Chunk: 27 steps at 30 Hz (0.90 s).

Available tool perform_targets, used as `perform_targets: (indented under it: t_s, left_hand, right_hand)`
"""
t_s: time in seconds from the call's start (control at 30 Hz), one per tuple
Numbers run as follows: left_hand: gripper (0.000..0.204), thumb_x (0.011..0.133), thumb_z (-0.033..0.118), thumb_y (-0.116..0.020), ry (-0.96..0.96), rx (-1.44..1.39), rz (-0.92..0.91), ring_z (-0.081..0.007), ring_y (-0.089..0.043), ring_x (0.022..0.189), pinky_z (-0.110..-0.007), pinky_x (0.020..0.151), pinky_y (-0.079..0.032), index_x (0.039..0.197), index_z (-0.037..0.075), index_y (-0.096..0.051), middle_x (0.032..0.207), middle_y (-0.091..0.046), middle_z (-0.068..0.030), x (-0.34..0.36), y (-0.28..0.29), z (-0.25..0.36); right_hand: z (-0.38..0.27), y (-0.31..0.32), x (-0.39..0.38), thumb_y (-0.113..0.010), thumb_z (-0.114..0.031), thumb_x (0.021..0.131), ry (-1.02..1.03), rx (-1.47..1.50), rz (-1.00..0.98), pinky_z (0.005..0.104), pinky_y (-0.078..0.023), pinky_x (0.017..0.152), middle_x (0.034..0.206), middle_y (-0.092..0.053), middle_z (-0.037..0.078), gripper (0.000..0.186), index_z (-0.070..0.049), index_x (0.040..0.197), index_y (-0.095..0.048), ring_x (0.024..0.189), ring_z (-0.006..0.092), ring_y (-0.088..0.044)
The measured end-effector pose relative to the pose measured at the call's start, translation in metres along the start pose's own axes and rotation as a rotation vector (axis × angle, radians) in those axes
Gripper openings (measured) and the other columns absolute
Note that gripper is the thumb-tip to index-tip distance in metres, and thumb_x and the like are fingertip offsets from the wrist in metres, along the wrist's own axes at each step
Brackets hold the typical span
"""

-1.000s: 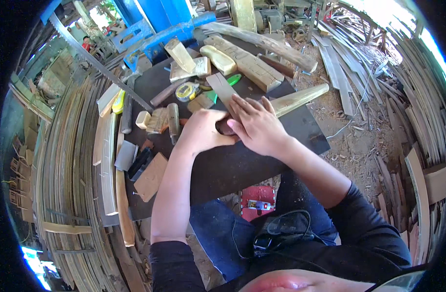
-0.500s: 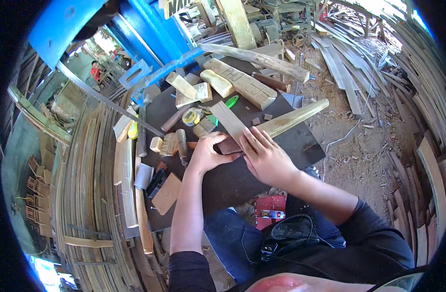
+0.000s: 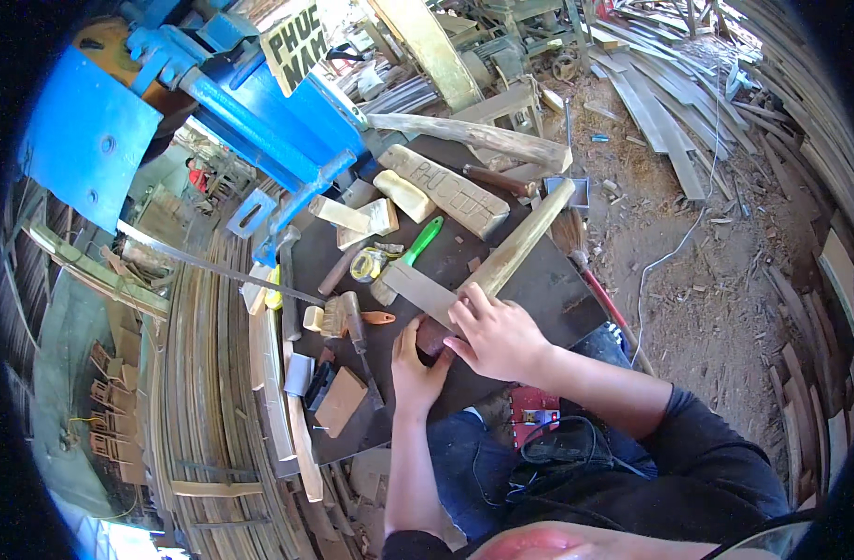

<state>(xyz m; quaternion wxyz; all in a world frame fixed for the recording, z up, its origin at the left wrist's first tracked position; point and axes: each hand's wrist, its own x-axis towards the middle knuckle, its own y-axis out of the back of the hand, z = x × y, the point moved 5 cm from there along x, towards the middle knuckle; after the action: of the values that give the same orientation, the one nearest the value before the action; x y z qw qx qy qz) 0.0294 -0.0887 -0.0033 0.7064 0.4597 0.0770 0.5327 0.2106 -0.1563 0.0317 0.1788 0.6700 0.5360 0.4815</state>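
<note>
Near the middle of the dark table, my left hand (image 3: 419, 373) is closed around a small reddish-brown wooden block (image 3: 433, 337). My right hand (image 3: 499, 338) grips the near end of a flat, light brown wooden strip (image 3: 421, 290), which lies across the block. Fingers hide where the two pieces meet. Beyond the strip's far end are a yellow tape measure (image 3: 365, 265) and a green-handled tool (image 3: 424, 239). To the left of my hands stand a wooden-handled chisel (image 3: 355, 322) and a brush (image 3: 332, 318). A rectangular wooden piece (image 3: 341, 402) lies nearer to me.
A long rough wooden stick (image 3: 525, 240) crosses the table's right side. Wooden blocks, one thick and carved (image 3: 445, 191), lie at the back. A blue machine (image 3: 259, 103) with a thin metal blade (image 3: 203, 260) stands at the left. Stacked planks (image 3: 198, 373) line the left side.
The view has shifted. The strip has swung flatter toward the left and its far end has come nearer, uncovering the green handle. Both hands stay on their pieces.
</note>
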Motion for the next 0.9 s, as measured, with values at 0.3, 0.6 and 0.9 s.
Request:
perform_targets:
  t_s: [0.3,0.6,0.9]
  left_hand:
    - [0.062,0.081,0.025,-0.091,-0.030,-0.017,0.015,-0.0428,-0.067,0.115,-0.050,0.098,-0.054,0.131,-0.001,-0.064,0.122,-0.070,-0.0227,0.003,-0.005,0.005]
    - [0.061,0.079,0.021,-0.091,-0.034,-0.036,0.030,-0.0400,-0.067,0.111,-0.048,0.097,-0.053,0.130,-0.002,-0.065,0.116,-0.071,-0.0201,0.008,-0.005,0.013]
    - [0.080,0.077,0.021,-0.092,-0.067,-0.018,0.030,-0.0387,-0.066,0.117,-0.048,0.103,-0.052,0.145,0.000,-0.057,0.126,-0.070,-0.0186,0.012,-0.002,0.021]
  right_hand:
    - [0.002,0.009,-0.025,-0.067,-0.024,0.098,0.081,-0.023,-0.100,0.0438,-0.064,0.071,0.159,-0.050,0.028,0.052,0.000,0.144,-0.059,0.076,0.0359,-0.077]
    - [0.007,0.078,-0.074,-0.070,-0.014,0.093,0.047,0.133,-0.192,0.0442,-0.065,0.070,0.157,-0.052,0.028,0.048,0.003,0.137,-0.065,0.076,0.0367,-0.077]
    - [0.018,0.078,-0.084,-0.070,-0.015,0.092,0.127,0.149,-0.162,0.0421,-0.064,0.067,0.157,-0.055,0.021,0.048,0.002,0.137,-0.066,0.070,0.0324,-0.075]
